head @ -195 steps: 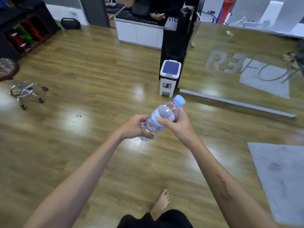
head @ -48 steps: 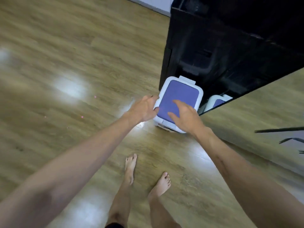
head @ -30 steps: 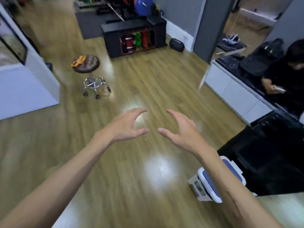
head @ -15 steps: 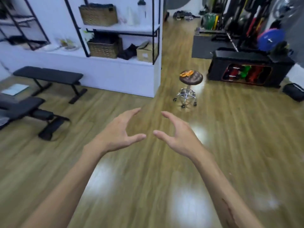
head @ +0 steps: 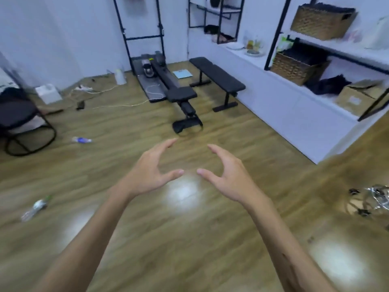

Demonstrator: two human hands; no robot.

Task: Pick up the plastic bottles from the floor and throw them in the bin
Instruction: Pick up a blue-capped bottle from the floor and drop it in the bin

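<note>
Your left hand (head: 147, 175) and right hand (head: 229, 178) hang side by side in the air above the wooden floor (head: 189, 239), palms turned toward each other, thumbs pointing inward with a small gap between their tips. Each grip is spread: the fingers are loosely curved and hold nothing.

Take the adjustable weight bench (head: 183, 98) as your landmark; it stands beyond your hands toward the far wall. A plastic bottle with a blue label (head: 82, 140) lies on its side on the floor well to the left of that bench, just beside the curved foot of a black chair (head: 19, 123). A second plastic bottle with a green cap (head: 34, 208) lies on the floor further left of the bench and nearer to you, well apart from the first bottle and from your left hand. Both bottles are blurred, so you cannot read their labels.

A flat black bench (head: 219, 76) stands just right of the weight bench, along the white shelving unit (head: 294, 114). On those shelves sit wicker baskets (head: 296, 67) and a cardboard box (head: 357, 98). A bathroom scale (head: 182, 74) lies on the floor behind the weight bench, and white cables (head: 117, 105) trail across the floor to its left.
</note>
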